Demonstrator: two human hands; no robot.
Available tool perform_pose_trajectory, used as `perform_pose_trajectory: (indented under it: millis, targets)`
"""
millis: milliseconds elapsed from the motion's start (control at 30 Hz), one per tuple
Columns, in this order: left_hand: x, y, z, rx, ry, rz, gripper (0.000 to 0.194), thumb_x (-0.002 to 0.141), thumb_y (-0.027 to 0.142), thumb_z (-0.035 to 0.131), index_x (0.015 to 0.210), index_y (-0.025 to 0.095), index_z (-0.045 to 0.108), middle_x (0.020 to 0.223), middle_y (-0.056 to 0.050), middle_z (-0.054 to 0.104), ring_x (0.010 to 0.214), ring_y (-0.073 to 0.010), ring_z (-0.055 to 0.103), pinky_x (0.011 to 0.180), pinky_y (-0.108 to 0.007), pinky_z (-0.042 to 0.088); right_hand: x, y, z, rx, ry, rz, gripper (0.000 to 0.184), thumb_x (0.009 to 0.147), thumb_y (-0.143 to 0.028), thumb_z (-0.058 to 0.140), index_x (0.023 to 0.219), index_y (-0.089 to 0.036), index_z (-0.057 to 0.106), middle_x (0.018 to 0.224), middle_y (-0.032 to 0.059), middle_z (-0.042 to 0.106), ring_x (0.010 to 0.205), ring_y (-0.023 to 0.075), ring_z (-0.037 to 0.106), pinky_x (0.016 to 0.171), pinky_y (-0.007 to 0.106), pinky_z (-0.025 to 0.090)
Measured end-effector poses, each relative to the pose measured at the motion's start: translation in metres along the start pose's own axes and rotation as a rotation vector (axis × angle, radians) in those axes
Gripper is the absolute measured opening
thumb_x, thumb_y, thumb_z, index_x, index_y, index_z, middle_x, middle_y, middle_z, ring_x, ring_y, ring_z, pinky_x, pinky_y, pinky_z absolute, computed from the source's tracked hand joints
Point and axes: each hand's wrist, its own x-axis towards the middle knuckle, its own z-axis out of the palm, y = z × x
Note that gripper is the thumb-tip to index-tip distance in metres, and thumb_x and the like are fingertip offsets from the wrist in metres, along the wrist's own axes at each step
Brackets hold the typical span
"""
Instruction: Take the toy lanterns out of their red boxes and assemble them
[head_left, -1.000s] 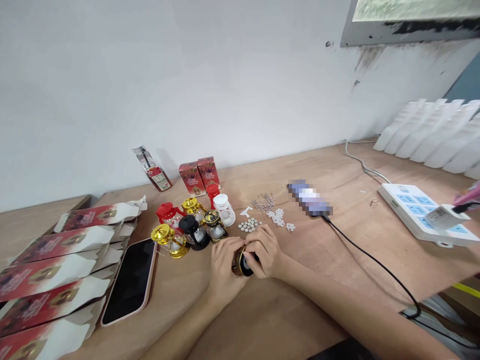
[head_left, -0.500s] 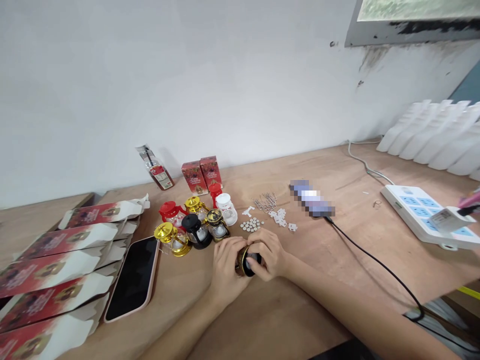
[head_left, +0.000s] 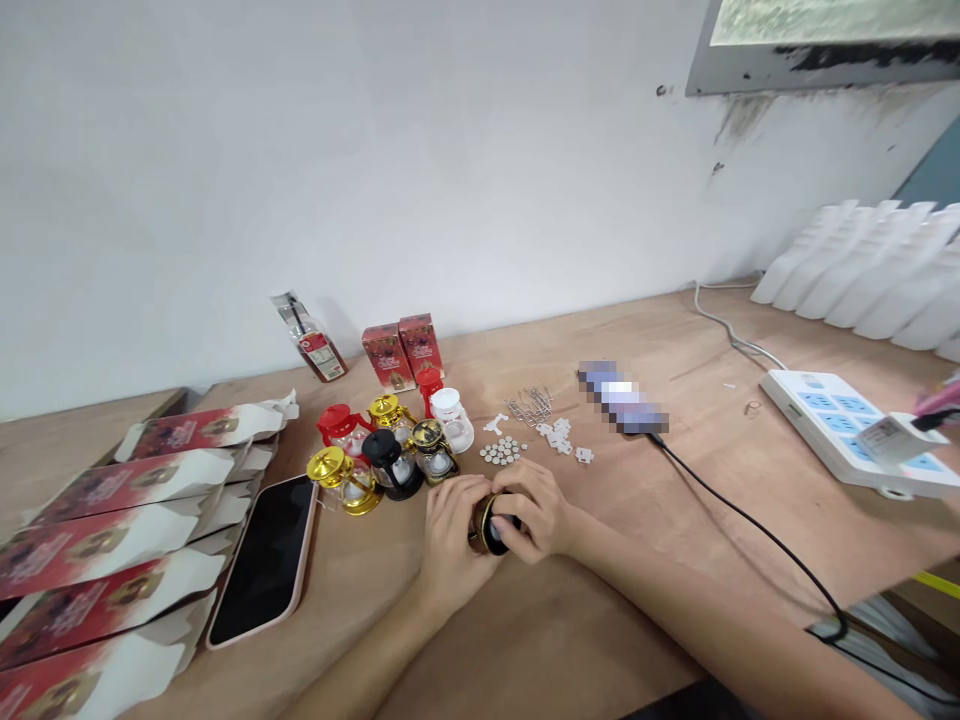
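Note:
Between my hands lies a small black-and-gold lantern (head_left: 484,528), tipped so its dark round base faces me. My left hand (head_left: 454,540) is wrapped round its body. At the base, the thumb and fingers of my right hand (head_left: 534,512) press on it; what they touch there is partly hidden. Just beyond stand several mini lanterns: a black one (head_left: 393,464), a gold one (head_left: 346,480), a white one (head_left: 453,420) and a black-and-gold one (head_left: 435,450). Small round button cells (head_left: 502,451) lie in a group beyond my right hand, near white plastic pieces (head_left: 556,436) and little metal parts (head_left: 531,404).
Flattened red-and-white boxes (head_left: 135,490) overlap at left beside a dark-screened phone (head_left: 264,560). Two red boxes (head_left: 403,352) and a bottle (head_left: 319,352) stand near the wall. At right lie a cabled phone (head_left: 622,398), a power strip (head_left: 847,425) and white plastic forms (head_left: 862,265).
The fingers of my right hand have shifted slightly over the lantern's base. My left hand keeps its hold, and the things on the table stay in place.

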Motion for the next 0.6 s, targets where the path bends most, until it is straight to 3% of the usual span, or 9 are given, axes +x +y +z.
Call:
perform_pose_trajectory:
  millis: [600]
  targets:
    - [-0.0006, -0.0008, -0.0007, 0.033, -0.045, 0.021, 0.023, 0.077, 0.023, 0.054, 0.1, 0.021, 0.05, 0.093, -0.007, 0.064, 0.089, -0.0211, 0.059, 0.077, -0.034, 0.043, -0.0008, -0.0001, 0.0011, 0.006, -0.007, -0.016, 0.005, 0.08, -0.021, 0.044, 0.083, -0.019, 0.048, 0.079, 0.0062, 0.054, 0.066, 0.0156, 0.05, 0.058, 0.028, 0.045]
